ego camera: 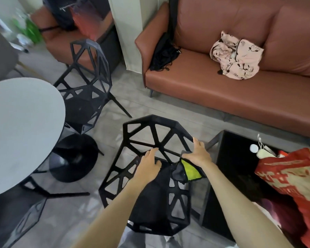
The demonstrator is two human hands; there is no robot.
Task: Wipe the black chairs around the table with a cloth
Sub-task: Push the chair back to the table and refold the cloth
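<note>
A black lattice chair (147, 133) stands right below me, its open-frame backrest pointing away. My left hand (149, 162) rests on a bar of the backrest with fingers stretched forward. My right hand (198, 153) grips the right side of the backrest and presses a yellow-green and dark grey cloth (186, 171) against the frame; the cloth hangs down under the palm. A second black chair (87, 83) stands further left beside the round white table (23, 126). Part of a third black chair (25, 222) shows at the bottom left.
A brown leather sofa (222, 97) runs along the right rear, with a pink garment (237, 56) and black cloth on it. A low black table (227, 169) with a red bag (297, 185) stands close to the chair's right. The table's black base (73, 158) sits on the grey floor.
</note>
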